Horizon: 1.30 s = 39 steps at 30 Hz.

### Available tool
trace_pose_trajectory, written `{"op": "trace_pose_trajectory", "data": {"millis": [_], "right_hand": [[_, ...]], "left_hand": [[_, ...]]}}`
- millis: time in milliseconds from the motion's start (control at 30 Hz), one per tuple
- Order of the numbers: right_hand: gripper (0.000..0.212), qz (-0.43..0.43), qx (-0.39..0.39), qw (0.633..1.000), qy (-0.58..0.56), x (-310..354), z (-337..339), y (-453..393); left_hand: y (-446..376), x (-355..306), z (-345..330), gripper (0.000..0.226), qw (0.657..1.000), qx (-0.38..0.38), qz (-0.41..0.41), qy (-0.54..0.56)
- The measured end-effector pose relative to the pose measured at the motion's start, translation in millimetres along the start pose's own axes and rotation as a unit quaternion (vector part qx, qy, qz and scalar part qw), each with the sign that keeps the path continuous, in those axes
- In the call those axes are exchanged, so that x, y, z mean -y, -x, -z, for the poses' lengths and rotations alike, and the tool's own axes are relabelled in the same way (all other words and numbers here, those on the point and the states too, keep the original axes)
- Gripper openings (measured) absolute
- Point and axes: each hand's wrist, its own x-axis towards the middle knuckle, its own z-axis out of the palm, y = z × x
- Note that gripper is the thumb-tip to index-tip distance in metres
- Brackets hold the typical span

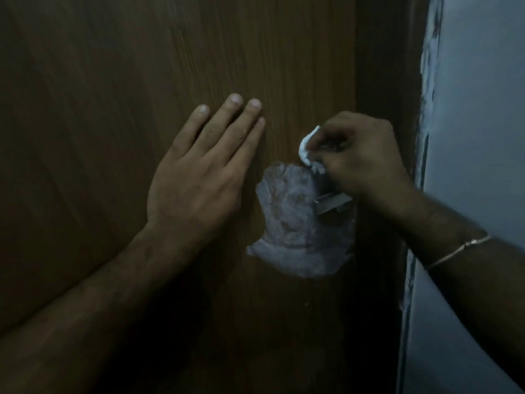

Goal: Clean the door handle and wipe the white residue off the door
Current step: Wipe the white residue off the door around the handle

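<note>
A brown wooden door (142,81) fills most of the view. A patch of white residue (295,231) is smeared on it near its right edge. The metal door handle (332,201) sticks out at the top right of that patch, partly hidden by my right hand. My right hand (360,155) is closed on a small white wad of tissue (308,146) and presses it at the handle's upper part. My left hand (199,172) lies flat on the door, fingers spread, just left of the residue.
The dark door frame (383,66) runs down the right of the door. Beyond it is a pale blue wall (477,109) with a rough painted edge. A thin bracelet (460,248) sits on my right wrist. The scene is dim.
</note>
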Motion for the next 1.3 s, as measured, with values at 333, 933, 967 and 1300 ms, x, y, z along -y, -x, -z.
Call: {"op": "trace_pose_trajectory", "data": {"millis": [333,933,967,1300], "right_hand": [[0.008,0.068,0.040,0.994,0.070,-5.0,5.6,2.2],[0.017,0.092,-0.040,0.994,0.039,26.9,-17.0,30.7],[0.017,0.091,-0.041,0.994,0.042,28.4,-15.9,30.3],[0.019,0.094,-0.104,0.984,0.107,48.5,-45.5,46.8]], "left_hand": [[20.5,-7.1,-6.7,0.058,1.000,-0.005,-0.004,-0.012],[46.9,-26.5,-7.1,0.061,0.998,0.027,0.044,-0.044],[46.4,-26.4,-6.2,0.062,0.998,0.030,0.044,-0.039],[48.7,-19.9,-4.4,0.066,0.998,0.031,0.034,-0.053]]}}
